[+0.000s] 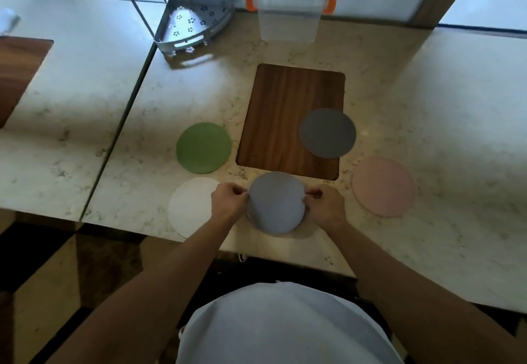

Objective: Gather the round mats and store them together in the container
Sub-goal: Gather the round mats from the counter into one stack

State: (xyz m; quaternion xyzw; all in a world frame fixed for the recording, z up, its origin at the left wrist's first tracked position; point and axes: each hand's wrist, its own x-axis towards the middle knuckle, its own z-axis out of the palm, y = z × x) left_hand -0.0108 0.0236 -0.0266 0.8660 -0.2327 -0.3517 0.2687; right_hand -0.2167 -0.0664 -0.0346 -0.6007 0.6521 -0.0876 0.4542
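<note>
Both hands pinch blue-grey mat: left hand fingers at left edge, right hand fingers at right edge.

White mat right edge hidden under left hand. Container blurred, top cut by frame edge. Fingers of right hand curled behind blue-grey mat rim, grip unclear.
</note>
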